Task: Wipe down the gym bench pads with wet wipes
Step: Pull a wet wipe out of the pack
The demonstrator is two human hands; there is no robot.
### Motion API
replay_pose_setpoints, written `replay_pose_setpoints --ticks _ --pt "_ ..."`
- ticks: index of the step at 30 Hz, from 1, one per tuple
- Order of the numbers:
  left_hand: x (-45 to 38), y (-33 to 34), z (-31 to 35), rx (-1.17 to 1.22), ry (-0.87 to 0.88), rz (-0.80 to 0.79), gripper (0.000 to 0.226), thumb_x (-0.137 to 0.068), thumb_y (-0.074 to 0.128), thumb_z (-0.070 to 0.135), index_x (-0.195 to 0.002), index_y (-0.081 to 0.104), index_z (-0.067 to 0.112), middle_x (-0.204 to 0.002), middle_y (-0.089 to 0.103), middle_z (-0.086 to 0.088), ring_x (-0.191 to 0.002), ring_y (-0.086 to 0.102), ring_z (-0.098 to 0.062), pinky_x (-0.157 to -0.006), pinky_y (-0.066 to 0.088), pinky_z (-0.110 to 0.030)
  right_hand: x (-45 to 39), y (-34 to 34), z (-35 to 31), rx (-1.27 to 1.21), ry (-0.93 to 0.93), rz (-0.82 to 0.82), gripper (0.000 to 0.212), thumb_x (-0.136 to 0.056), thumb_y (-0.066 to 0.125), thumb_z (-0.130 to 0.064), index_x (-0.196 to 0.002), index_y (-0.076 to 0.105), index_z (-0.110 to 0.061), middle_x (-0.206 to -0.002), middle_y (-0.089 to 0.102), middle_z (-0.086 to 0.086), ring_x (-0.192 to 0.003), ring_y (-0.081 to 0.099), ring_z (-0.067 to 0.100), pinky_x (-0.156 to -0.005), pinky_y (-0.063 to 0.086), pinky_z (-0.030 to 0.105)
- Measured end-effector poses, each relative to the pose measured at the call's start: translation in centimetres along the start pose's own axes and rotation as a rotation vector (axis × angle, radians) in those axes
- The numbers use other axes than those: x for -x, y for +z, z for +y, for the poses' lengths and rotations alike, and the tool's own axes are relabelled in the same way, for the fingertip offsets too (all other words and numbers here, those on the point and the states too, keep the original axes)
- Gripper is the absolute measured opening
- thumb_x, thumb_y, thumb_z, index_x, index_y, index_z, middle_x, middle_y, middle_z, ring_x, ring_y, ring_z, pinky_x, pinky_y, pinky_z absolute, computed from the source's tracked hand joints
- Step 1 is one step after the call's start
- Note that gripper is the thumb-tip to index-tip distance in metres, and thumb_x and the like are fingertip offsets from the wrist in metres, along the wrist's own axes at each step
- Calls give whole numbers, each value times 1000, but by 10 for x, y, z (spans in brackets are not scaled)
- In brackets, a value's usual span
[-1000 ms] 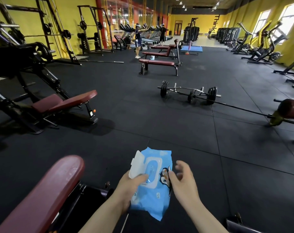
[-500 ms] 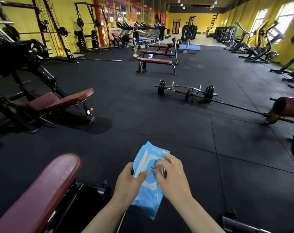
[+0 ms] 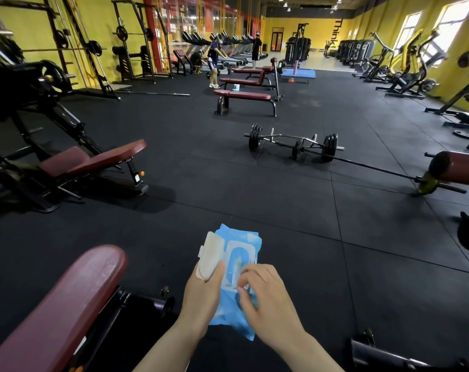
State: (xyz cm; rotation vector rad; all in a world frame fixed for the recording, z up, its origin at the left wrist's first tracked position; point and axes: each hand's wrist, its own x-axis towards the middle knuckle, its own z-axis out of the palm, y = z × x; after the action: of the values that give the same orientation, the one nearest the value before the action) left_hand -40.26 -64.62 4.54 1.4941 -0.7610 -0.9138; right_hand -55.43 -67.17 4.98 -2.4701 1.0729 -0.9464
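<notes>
Left hand (image 3: 201,296) grips the wipes pack (image 3: 232,304) from its left side, thumb laid over the front and pinning the flipped-open white lid (image 3: 209,255) back. Other left fingers are behind the pack, hidden.

Right hand (image 3: 268,299) is at the pack's opening (image 3: 238,261), just right of the left thumb. Fingertips (image 3: 242,280) are bunched together and pinching at something white at the lower edge of the opening, probably a wipe; too blurred to confirm it is actually caught.

The pack is held in the air between both hands, tilted, lid end away from the body, bottom edge hanging below the right fingers.

Nearest pad (image 3: 67,304), maroon, sits just left of the left hand and slopes down toward the lower left corner; no contact with either hand. Black frame (image 3: 144,304) is under it, beside the left wrist.

Beyond the fingers, well apart: incline bench (image 3: 93,162) to the far left, barbell (image 3: 295,146) on the floor (image 3: 281,210) ahead, flat benches (image 3: 244,96) further back, and a maroon roller pad (image 3: 456,167) off to the right.
</notes>
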Motion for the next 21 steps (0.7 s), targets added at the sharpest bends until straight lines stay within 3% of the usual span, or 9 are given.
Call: replay_pose_setpoints --ticks 3,5,8,11,16,21 --pt "1 2 -3 -44 11 -15 14 -96 59 32 -105 59 43 -92 66 36 -84 62 15 -60 46 -5 2 0 3 86 11 -52 5 -90 56 -29 -85 59 -29 -100 54 -23 -98 48 1 -86 42 20" --pt "2 2 -4 -54 18 -12 16 -95 59 31 -105 58 43 -93 65 37 -85 62 16 -61 44 -3 0 -6 1 -62 136 -111 13 -91 51 -41 -87 61 -34 -98 58 -26 -94 53 -1 -81 43 14" --pt "5 -2 -9 -28 7 -22 18 -96 60 28 -108 61 42 -98 69 28 -90 66 7 -71 49 -14 -4 -7 -1 -274 362 -75 7 -91 58 -36 -96 63 -37 -88 66 -18 -77 61 6 -68 50 19" --pt "11 -1 -15 -11 46 -44 19 -97 60 26 -108 62 41 -103 72 18 -95 69 -2 -79 51 -26 -8 2 -8 -281 501 54 9 -88 68 -25 -91 64 -32 -82 61 -11 -73 59 5 -64 49 16" --pt "16 0 -16 -18 112 -48 17 -85 61 42 -101 59 50 -105 69 15 -99 67 -4 -75 52 -17 -9 4 -9 -234 576 97 14 -85 70 -31 -78 60 -37 -87 52 -12 -80 54 0 -62 46 14" --pt "16 -4 -24 -6 75 -93 28 -84 60 38 -111 59 30 -111 69 3 -105 68 -17 -93 54 -48 -8 3 -11 -232 636 -2 13 -88 66 -33 -76 61 -34 -98 47 -16 -79 56 -1 -58 45 9"
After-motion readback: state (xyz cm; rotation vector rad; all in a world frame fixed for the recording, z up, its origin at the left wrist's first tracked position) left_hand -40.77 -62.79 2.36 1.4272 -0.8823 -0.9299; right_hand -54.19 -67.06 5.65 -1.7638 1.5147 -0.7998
